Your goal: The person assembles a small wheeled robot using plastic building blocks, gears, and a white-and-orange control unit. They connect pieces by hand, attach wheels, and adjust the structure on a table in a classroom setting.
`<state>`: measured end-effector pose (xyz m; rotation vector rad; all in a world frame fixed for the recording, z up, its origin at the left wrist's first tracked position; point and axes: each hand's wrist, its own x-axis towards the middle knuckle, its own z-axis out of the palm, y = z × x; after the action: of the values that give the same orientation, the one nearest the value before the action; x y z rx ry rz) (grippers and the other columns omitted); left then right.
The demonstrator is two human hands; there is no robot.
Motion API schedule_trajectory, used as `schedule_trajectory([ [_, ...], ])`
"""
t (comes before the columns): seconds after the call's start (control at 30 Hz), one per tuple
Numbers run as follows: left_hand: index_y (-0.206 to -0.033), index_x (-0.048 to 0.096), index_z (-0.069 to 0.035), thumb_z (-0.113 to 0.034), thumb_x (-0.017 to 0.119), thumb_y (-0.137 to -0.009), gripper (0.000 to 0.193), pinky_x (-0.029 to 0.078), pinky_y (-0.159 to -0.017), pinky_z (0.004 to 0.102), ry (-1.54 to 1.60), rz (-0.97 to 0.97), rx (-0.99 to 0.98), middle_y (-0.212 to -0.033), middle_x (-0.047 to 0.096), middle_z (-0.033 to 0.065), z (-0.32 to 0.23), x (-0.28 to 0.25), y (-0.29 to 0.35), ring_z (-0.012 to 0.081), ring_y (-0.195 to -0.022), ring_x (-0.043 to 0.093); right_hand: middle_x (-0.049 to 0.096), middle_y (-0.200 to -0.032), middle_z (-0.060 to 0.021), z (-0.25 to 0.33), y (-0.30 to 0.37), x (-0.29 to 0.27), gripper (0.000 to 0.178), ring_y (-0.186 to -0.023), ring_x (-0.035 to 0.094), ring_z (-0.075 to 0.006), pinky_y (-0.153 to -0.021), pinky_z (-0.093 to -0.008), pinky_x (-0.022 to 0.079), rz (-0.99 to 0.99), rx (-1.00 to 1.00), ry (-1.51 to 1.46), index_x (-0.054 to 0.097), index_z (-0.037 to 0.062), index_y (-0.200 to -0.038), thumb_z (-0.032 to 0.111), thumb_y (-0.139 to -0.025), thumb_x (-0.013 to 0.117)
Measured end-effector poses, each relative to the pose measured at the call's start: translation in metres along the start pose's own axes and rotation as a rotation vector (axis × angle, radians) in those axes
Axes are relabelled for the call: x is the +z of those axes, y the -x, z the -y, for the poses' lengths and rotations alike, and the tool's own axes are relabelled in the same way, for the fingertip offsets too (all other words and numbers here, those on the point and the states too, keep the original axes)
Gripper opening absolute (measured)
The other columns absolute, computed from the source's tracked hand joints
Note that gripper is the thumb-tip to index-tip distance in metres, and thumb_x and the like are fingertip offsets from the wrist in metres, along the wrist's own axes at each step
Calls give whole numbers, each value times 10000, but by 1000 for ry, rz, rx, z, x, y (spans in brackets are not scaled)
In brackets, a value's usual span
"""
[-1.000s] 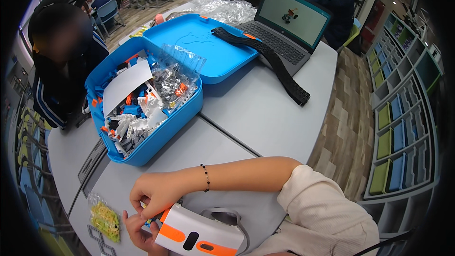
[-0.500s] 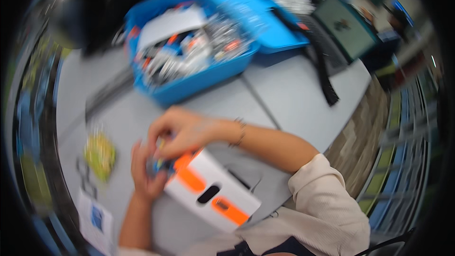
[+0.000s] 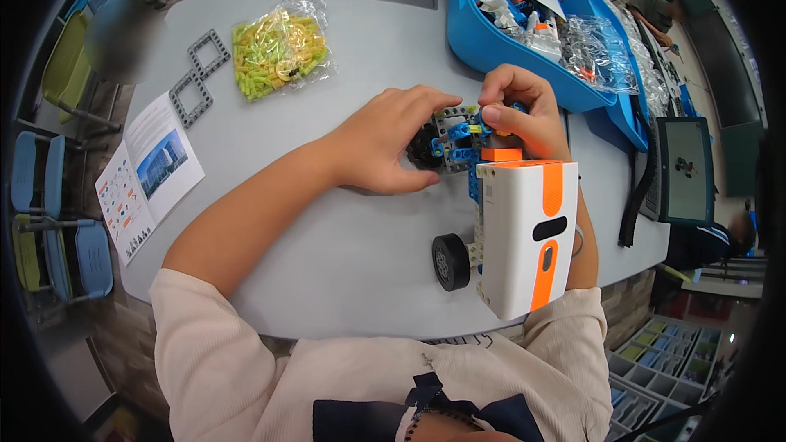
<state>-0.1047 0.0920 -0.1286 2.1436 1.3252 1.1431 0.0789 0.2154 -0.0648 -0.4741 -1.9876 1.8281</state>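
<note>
A building-brick vehicle lies in front of me, with a white and orange control box [image 3: 524,237] at its near end. A black wheel [image 3: 450,263] stands out from the box's left side. Grey, blue and yellow beams and connectors [image 3: 463,143] make up its far end. My right hand [image 3: 524,110] pinches the blue and yellow parts there between thumb and fingers; the exact piece is partly hidden. Around the left side of that end, my left hand [image 3: 389,139] has its thumb and fingers spread, close to a dark wheel [image 3: 423,147].
A clear bag of yellow-green pieces [image 3: 278,53] and two grey frames [image 3: 193,98] lie on the left of the table [image 3: 360,270], near an open leaflet [image 3: 151,172]. At the far right stand a blue bin [image 3: 499,61] of parts and a laptop [image 3: 686,168].
My view has turned to the right, and the bin now appears at the upper right. My left hand has spread away from the parts, while my right hand stays on the vehicle's far end.
</note>
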Motion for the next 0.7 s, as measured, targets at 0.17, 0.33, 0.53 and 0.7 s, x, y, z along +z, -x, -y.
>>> schedule_trajectory([
  [0.17, -1330, 417, -41, -282, 793, -652, 812, 415, -920, 403, -107, -35, -38, -1125, 561, 160, 3, 7, -1, 321, -1058, 537, 581, -764, 18, -17, 3, -12, 180, -714, 526, -49, -670, -205, 428, -50, -13, -72, 642, 49, -882, 186, -786, 707],
  [0.33, -1286, 481, -55, -276, 802, -644, 751, 424, -884, 403, -151, -36, -76, -1053, 583, 139, 3, 9, 0, 305, -981, 553, 580, -997, -44, -47, 11, -24, 438, -976, 529, -112, -905, -270, 406, -50, -124, -117, 612, 33, -1048, 421, -850, 573],
  [0.53, -1236, 514, -42, -223, 809, -621, 706, 447, -814, 383, -173, -57, -127, -1003, 597, 123, -4, 12, -4, 292, -911, 568, 552, -1116, -41, -73, 33, -22, 402, -1044, 512, -121, -918, -303, 424, 10, -84, -234, 526, 50, -1224, 240, -876, 596],
  [0.7, -1215, 518, -9, -224, 832, -634, 694, 467, -882, 356, 73, -75, -361, -1108, 599, 148, 7, 19, -2, 282, -1018, 600, 564, -1168, -83, -84, 16, -21, 406, -1066, 533, -151, -938, -319, 428, 130, -338, 54, 516, 20, -1249, 211, -902, 608],
])
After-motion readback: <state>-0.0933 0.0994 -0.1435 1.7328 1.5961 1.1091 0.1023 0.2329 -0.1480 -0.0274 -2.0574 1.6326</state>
